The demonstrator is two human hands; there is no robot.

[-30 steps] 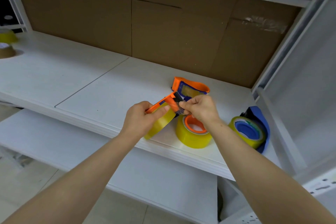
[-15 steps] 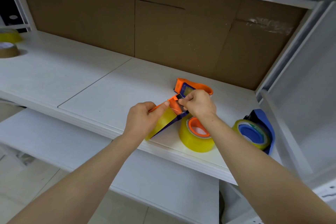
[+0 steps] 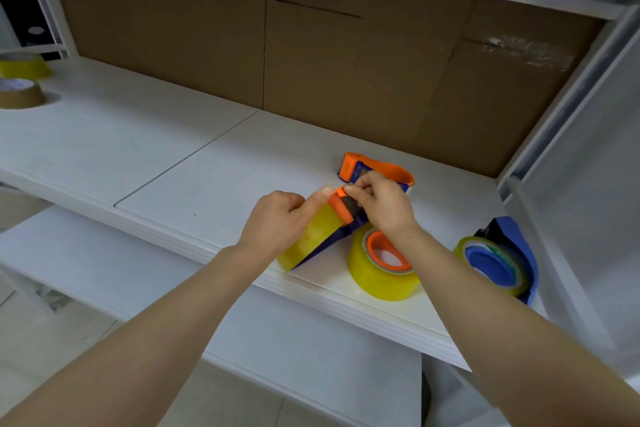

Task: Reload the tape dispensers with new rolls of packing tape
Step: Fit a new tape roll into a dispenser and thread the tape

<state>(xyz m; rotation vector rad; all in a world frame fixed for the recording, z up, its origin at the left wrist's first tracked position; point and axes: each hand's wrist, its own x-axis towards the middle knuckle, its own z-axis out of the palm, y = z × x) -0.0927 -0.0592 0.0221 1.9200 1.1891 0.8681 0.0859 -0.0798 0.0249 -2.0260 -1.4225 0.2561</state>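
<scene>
Steadying the orange-and-blue tape dispenser at the white shelf's front edge, the left hand wraps its yellow roll. That lets the right hand, fingertips pinched on the dispenser's orange tip, seemingly thread the tape.

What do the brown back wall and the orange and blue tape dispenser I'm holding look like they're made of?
Brown back wall: likely cardboard, matte; straight seams and torn creases show. Orange and blue tape dispenser: probably moulded plastic, smooth with a slight sheen, solid bright colour.
</scene>
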